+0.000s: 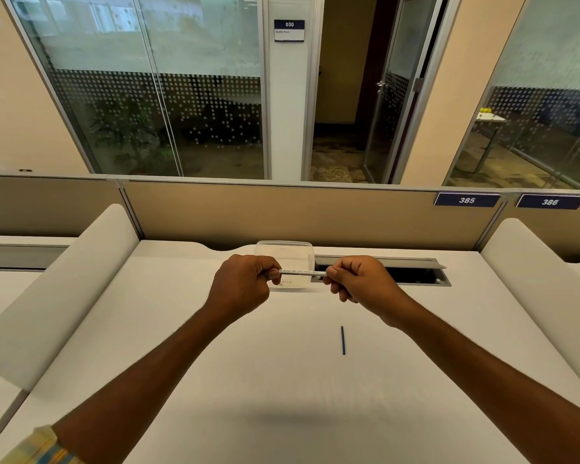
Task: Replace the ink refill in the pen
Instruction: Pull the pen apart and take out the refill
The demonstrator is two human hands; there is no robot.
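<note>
A thin white pen (302,272) with small dark print is held level above the white desk (282,380). My left hand (245,285) pinches its left end. My right hand (355,278) pinches its right end, and both tips are hidden in the fingers. A thin dark blue ink refill (343,340) lies alone on the desk, nearer to me and below my right hand, pointing away from me.
A shallow clear plastic container (283,251) sits on the desk just behind my hands. An open grey cable slot (412,272) runs to its right. White curved dividers (64,289) flank the desk, and a tan partition (298,212) closes the back.
</note>
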